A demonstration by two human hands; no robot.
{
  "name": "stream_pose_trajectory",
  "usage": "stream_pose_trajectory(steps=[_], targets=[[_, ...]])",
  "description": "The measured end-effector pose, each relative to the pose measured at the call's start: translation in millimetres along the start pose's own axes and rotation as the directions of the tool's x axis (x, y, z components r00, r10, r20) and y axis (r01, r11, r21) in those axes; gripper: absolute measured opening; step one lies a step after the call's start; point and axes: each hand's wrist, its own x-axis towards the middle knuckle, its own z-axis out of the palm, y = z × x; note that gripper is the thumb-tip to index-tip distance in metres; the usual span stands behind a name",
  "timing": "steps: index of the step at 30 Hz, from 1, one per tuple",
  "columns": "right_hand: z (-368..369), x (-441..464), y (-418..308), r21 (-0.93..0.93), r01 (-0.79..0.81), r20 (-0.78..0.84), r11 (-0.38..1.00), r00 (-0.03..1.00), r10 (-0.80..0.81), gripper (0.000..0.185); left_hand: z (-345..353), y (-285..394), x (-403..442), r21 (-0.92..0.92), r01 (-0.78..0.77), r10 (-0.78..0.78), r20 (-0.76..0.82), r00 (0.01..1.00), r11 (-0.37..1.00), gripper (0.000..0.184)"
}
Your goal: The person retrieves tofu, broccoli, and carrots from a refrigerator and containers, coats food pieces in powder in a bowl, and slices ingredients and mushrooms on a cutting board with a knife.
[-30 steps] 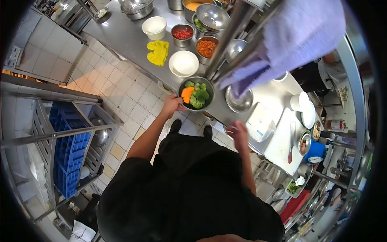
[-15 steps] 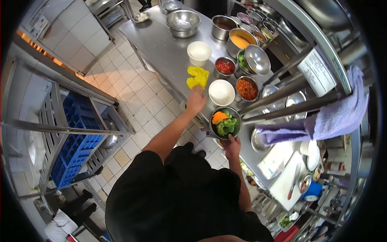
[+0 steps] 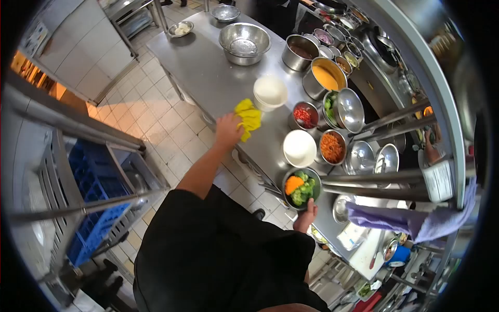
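My left hand (image 3: 227, 130) is closed on a crumpled yellow cloth (image 3: 250, 119) at the near edge of the steel table (image 3: 208, 86). With my right hand (image 3: 307, 216), I grip the rim of a metal bowl (image 3: 317, 191) at its near side. Inside it lie orange carrot slices (image 3: 293, 184) and green broccoli (image 3: 305, 194). Just beyond that bowl sits a white bowl (image 3: 300, 148). A white bowl stack (image 3: 270, 93) stands past the cloth. Nearby are metal pots of chopped red pepper (image 3: 305, 115) and shredded carrot (image 3: 332, 146).
Farther along the table are large steel bowls (image 3: 244, 41), a pot of orange sauce (image 3: 326, 77) and a dark-filled pot (image 3: 300, 52). A purple towel (image 3: 384, 217) hangs on the right rail. A knife (image 3: 373, 259) lies on a white board. Blue racks (image 3: 99, 208) stand left.
My left hand has drawn the yellow cloth back toward the table's left edge. My right hand still grips the vegetable bowl. The camera view has shifted.
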Motion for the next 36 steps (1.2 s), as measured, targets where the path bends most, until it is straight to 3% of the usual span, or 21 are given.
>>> stream_pose_trajectory(steps=[4,5,6,8,10,13,14,15,17,18,19,20,21,23,26,28,29,30,31,33,36], targets=[[21.4,-12.8,4.9,-0.095,0.093,-0.092,0.991,0.990,-0.102,0.040,-31.5,-115.3,77.5,0.093,0.134,-0.113,-0.202,0.973,0.987,0.027],[13.8,-10.3,16.8,-0.133,0.195,-0.084,0.972,0.975,-0.207,0.045,-33.7,-144.3,103.1,0.115,0.156,-0.129,-0.213,0.968,0.981,0.029],[39.0,-18.7,4.5,-0.106,0.112,-0.175,0.988,0.976,-0.129,0.049,-31.6,-172.4,127.7,0.134,0.186,-0.151,-0.239,0.959,0.973,0.030],[49.9,-18.1,7.7,-0.036,0.153,-0.153,0.988,0.976,-0.157,0.052,-32.8,-217.6,185.3,0.113,0.218,-0.186,-0.244,0.952,0.969,0.033],[34.8,-5.9,18.6,-0.040,0.148,-0.257,0.988,0.954,-0.153,0.051,-33.1,-239.6,212.1,0.037,0.209,-0.202,-0.142,0.969,0.977,0.036],[29.6,3.9,26.4,0.007,0.130,-0.223,0.991,0.967,-0.125,0.052,-98.7,-226.2,262.4,0.113,0.319,-0.338,0.320,0.885,0.941,0.042],[31.5,4.0,27.3,0.025,0.116,-0.197,0.993,0.974,-0.109,0.052,-97.4,-242.9,286.6,-0.218,0.403,-0.325,0.321,0.890,0.889,0.045],[31.6,1.9,27.9,0.035,0.099,-0.180,0.995,0.980,-0.091,0.053,-97.5,-258.9,311.8,-0.519,0.438,-0.309,0.320,0.896,0.734,0.047],[43.3,-5.9,24.7,0.064,0.069,-0.145,0.996,0.988,-0.059,0.054,-196.6,-225.9,358.2,-0.617,0.327,-0.311,0.137,0.940,0.716,0.046],[49.1,-13.9,21.3,-0.006,0.084,-0.113,0.996,0.990,-0.084,0.064,-233.0,-212.4,377.8,-0.876,0.102,-0.270,-0.033,0.962,0.471,0.043],[50.7,-20.2,20.8,0.003,0.085,-0.208,0.996,0.975,-0.083,0.069,-263.8,-203.8,392.8,-0.974,-0.160,-0.285,-0.201,0.937,0.160,0.040],[49.3,-25.3,20.1,0.012,0.086,-0.304,0.996,0.949,-0.078,0.074,-293.1,-203.7,408.4,-0.964,-0.107,-0.268,-0.174,0.948,0.245,0.038],[48.0,-28.1,20.6,0.026,0.091,-0.399,0.996,0.914,-0.074,0.079,-317.5,-200.8,419.6,-0.943,-0.060,-0.249,-0.147,0.957,0.326,0.035],[42.7,-36.5,26.6,-0.034,0.081,-0.545,0.996,0.834,-0.086,0.088,-347.0,-174.0,419.5,-0.973,-0.127,-0.120,-0.152,0.981,0.191,0.033],[25.8,-50.0,48.6,0.090,0.131,-0.479,0.987,0.875,-0.072,0.070,-334.6,-140.8,410.3,-0.997,-0.060,0.003,-0.060,0.998,0.051,0.028],[11.7,-48.5,65.8,0.101,0.141,-0.605,0.985,0.794,-0.052,0.061,-297.9,-123.3,380.8,-0.987,0.065,-0.080,0.054,0.995,0.145,0.024],[13.8,-48.3,71.3,0.134,0.165,-0.678,0.977,0.734,-0.031,0.057,-290.9,-106.8,353.6,-0.982,0.053,0.051,0.063,0.997,0.181,0.019],[30.8,-60.1,60.5,0.124,0.157,-0.720,0.980,0.694,-0.020,0.055,-282.7,-79.6,321.6,-0.996,0.076,0.114,0.082,0.990,0.055,0.022],[39.1,-68.2,55.5,0.048,0.160,-0.741,0.986,0.667,-0.072,0.048,-260.0,-78.1,299.8,-0.964,0.266,0.245,0.256,0.935,-0.011,0.025],[41.1,-78.9,46.7,-0.027,0.123,-0.749,0.992,0.655,-0.102,0.039,-205.1,-56.4,254.3,-0.945,0.328,0.639,0.251,0.727,-0.002,0.020],[-6.8,-78.8,63.3,-0.087,0.175,-0.727,0.981,0.662,-0.182,0.036,-206.9,41.7,175.0,-0.880,0.441,0.659,0.437,0.612,0.175,0.013]])
